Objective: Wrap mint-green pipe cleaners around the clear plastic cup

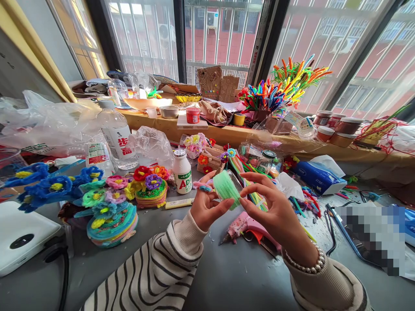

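A small clear container wrapped in bands of light green pipe cleaner (224, 188) is held up, tilted, over the grey table. My left hand (205, 209) is closed around its left side, thumb along the lower edge. A pink and blue fuzzy ring sits on a finger of that hand. My right hand (278, 211) closes its thumb and fingertips on the container's right edge, where bare clear wall shows. Below my hands lies a pink glue gun (248, 226). Loose pipe cleaners (259, 199) lie behind my right fingers.
Pipe-cleaner flower pots (112, 226), a white drink bottle (182, 172) and a glue stick (179, 203) stand or lie left. On the right are a blue tissue pack (319, 175), a blurred-out device (369, 237) and cables. Jars and pipe-cleaner bundles (266, 97) line the windowsill.
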`<state>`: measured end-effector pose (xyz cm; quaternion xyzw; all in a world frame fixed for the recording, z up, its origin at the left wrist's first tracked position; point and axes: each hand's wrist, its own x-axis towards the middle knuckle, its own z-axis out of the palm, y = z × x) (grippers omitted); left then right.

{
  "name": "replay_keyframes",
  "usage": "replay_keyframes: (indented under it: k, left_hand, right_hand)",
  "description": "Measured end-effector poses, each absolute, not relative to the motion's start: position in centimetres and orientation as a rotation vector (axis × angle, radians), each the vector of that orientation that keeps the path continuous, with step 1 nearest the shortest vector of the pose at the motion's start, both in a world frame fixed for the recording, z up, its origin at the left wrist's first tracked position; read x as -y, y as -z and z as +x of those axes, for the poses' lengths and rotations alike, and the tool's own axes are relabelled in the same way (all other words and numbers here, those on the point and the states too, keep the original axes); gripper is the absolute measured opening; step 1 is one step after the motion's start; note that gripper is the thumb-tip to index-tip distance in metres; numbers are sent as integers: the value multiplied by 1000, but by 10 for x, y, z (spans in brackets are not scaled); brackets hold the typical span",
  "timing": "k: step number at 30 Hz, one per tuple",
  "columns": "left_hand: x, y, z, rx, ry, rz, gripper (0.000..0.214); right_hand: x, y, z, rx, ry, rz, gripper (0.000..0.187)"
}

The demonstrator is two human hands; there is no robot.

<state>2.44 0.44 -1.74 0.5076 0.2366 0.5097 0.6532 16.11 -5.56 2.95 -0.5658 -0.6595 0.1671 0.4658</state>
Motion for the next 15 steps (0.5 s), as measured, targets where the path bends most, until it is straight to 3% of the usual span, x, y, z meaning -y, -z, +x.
replay_keyframes:
  k: [15]
  left_hand:
    - [-5, 18, 25, -550, -1188, 1146, 77]
  right_hand:
    - [55, -29, 160, 1615, -369, -1407, 3]
